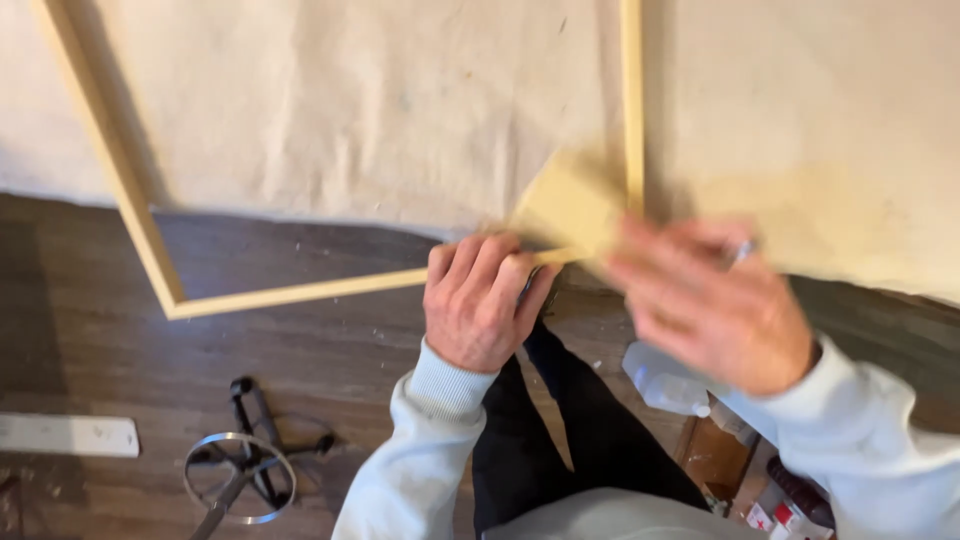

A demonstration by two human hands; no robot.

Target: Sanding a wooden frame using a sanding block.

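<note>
Head view: the pale wooden frame (300,292), jutting past a cloth-covered table edge (330,120), is gripped at its near rail by the clenched left hand (480,300), while a blurred tan block (570,205) is pinched by the right hand (715,305).

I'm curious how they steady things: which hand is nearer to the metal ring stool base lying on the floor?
The left. The left hand grips the wooden frame above and right of the metal ring stool base. The right hand, blurred, is farther right by the frame's corner, against a tan block.
</note>
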